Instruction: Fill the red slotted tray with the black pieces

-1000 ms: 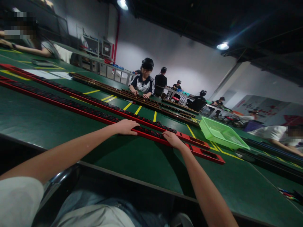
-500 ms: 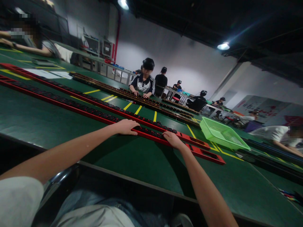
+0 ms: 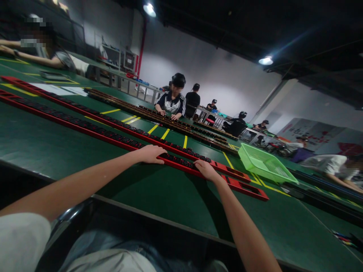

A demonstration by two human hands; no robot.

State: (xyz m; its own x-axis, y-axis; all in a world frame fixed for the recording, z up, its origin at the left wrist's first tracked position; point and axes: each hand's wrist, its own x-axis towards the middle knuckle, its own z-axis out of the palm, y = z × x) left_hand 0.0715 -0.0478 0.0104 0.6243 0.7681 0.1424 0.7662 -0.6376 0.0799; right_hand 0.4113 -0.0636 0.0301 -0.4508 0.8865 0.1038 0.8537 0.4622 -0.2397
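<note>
A long red slotted frame point(image 3: 99, 133) filled with black parts lies slantwise across the green table. My left hand point(image 3: 152, 154) rests over its near edge, fingers curled across the top and thumb at the front side. Farther right along the same frame, my right hand point(image 3: 206, 169) is closed on it, fingertips at the black parts and the red edge. What sits under the fingers is hidden. Just beyond runs a second red frame point(image 3: 138, 131), also with black parts; neither hand touches it.
A light green plastic basket point(image 3: 265, 166) stands right of the frames. Long brown strips point(image 3: 127, 107) lie farther back, where a co-worker point(image 3: 171, 99) has both hands on them. White paper sheets point(image 3: 51, 89) lie at the left. Dark long strips point(image 3: 323, 189) lie at the right.
The view has tilted slightly. Both hands stay at nearly the same places on the near red frame; no part has visibly moved.
</note>
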